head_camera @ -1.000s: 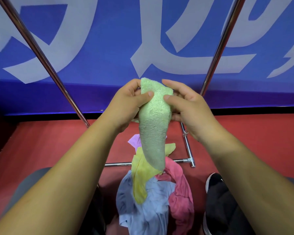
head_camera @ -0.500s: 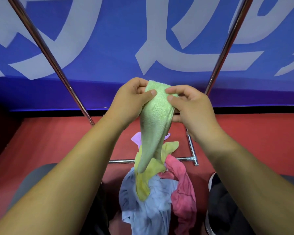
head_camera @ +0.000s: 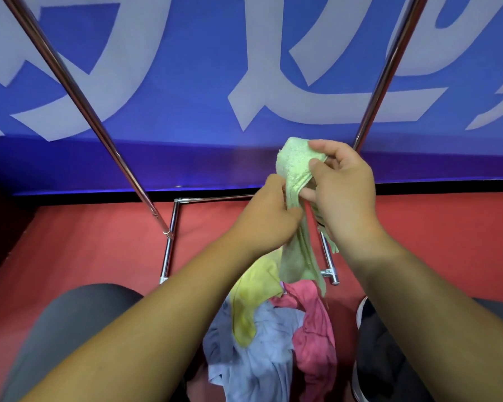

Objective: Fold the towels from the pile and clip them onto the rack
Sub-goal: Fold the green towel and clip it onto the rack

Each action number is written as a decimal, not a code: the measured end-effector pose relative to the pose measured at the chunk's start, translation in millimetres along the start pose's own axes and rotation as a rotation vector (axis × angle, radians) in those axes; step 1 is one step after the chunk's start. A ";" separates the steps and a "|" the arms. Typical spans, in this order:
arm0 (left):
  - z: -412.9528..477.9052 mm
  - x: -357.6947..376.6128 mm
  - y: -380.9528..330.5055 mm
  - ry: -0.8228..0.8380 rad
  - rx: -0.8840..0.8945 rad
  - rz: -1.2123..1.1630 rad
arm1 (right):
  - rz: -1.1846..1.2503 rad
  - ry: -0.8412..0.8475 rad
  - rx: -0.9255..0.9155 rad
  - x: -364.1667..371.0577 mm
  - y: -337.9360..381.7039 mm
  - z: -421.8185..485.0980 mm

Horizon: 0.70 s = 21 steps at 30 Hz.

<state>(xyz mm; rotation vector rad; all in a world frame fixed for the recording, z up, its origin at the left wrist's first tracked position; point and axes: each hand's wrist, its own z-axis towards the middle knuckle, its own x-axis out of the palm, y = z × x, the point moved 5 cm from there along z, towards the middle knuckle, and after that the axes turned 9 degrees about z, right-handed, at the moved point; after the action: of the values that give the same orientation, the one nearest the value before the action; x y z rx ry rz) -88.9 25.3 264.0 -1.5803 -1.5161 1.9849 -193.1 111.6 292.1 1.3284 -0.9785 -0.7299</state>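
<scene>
Towel (head_camera: 294, 165): green terry, soft, light, limp; likely sags unsupported.
Right grip (head_camera: 346, 192): pinching top fold.
Left grip (head_camera: 267, 220): closed round mid-length.
Best hold: doubled top edge.

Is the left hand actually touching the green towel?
Touching. The head view shows the left hand gripping the green towel midway, fingers curled round it.

Red floor (head_camera: 84, 242) under towel pile (head_camera: 262, 338) and rack base (head_camera: 166, 256)
</scene>
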 end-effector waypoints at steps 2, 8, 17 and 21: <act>-0.7 6.4 -4.1 -0.035 0.036 -0.054 | 0.061 -0.037 0.015 -2.4 -0.3 0.4; 9.1 2.2 -1.5 -0.270 0.119 0.156 | 0.213 0.010 0.077 1.9 2.6 0.1; 14.0 -30.4 1.9 -0.394 0.150 0.415 | -0.505 0.043 -0.118 -8.9 0.0 13.4; 11.7 -38.9 0.7 -0.422 0.173 0.505 | -0.758 0.067 -0.126 -12.3 -2.6 11.4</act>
<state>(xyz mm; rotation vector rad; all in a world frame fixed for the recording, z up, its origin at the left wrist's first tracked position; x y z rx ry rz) -81.8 -7.8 286.4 -1.6645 -1.0773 2.7866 -208.4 117.1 287.3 1.6038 -0.3398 -1.2794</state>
